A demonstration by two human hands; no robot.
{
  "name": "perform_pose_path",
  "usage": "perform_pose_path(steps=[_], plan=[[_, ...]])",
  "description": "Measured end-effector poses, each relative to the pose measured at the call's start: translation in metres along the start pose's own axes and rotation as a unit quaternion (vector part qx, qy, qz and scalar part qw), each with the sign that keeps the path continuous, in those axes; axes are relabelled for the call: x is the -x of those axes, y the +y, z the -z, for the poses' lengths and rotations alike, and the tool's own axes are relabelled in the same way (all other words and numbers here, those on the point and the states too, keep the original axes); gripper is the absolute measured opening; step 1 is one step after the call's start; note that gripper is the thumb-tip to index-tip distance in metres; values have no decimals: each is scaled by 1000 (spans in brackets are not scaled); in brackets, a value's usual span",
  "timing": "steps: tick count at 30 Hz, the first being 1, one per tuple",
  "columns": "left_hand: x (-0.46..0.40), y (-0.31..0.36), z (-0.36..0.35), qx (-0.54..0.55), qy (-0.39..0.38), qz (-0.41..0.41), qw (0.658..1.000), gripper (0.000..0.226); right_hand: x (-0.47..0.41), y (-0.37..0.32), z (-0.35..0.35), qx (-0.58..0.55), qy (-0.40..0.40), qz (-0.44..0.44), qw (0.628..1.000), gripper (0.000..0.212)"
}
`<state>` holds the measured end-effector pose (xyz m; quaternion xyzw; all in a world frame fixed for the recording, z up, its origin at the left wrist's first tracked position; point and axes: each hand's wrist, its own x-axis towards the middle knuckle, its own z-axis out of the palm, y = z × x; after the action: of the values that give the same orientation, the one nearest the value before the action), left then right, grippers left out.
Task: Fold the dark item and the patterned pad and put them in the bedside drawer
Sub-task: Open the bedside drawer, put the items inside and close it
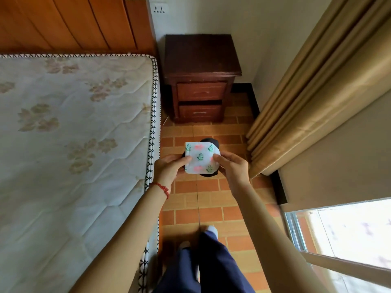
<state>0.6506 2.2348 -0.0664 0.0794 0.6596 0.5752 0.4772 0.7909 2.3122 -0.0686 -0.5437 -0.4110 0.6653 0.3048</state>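
Note:
A folded white pad point(201, 157) printed with green sprigs and pink flowers lies on top of a folded dark item point(212, 143), whose edges show above and below it. I hold the stack in the air over the tiled floor. My left hand point(170, 169) grips its left edge, thumb on the pad. My right hand point(230, 166) pinches the right edge. Ahead stands the dark wooden bedside cabinet point(201, 58) with two drawers: the upper drawer point(201, 91) looks shut, the lower drawer point(200, 112) sits slightly out.
A bare quilted mattress point(74, 134) fills the left, against a wooden headboard point(74, 22). Tan curtains point(317, 92) hang on the right beside a window point(349, 229). My legs and shoes point(203, 261) stand on the orange brick-pattern floor point(211, 208) between bed and curtain.

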Motion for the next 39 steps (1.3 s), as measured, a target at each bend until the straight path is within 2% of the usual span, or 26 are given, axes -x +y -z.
perform_pose_path(steps=[3, 8, 13, 16, 20, 27, 32, 39], plan=[[-22, 11, -13, -1, -1, 0, 1000, 23, -25, -14, 0, -1, -5, 6, 1000, 6], [-63, 28, -44, 6, -7, -5, 1000, 11, -72, -39, 5, 10, -28, 17, 999, 7], [-101, 44, -77, -7, -8, -1, 1000, 26, -121, -66, 14, 40, -19, 28, 999, 10], [-120, 54, -92, -5, -1, -6, 1000, 19, -146, -78, 16, 44, -20, 22, 999, 13], [-142, 65, -105, -25, -4, -10, 1000, 26, -173, -89, 15, 49, -28, 14, 998, 12], [-180, 82, -117, -35, -10, -13, 999, 14, -213, -101, 5, 44, -33, 12, 998, 9], [-212, 91, -116, -38, -12, -4, 999, 18, -240, -107, -9, 46, -28, 12, 998, 11], [-264, 111, -107, -40, -17, 0, 999, 12, -281, -115, -40, 37, -9, -1, 999, 14]])
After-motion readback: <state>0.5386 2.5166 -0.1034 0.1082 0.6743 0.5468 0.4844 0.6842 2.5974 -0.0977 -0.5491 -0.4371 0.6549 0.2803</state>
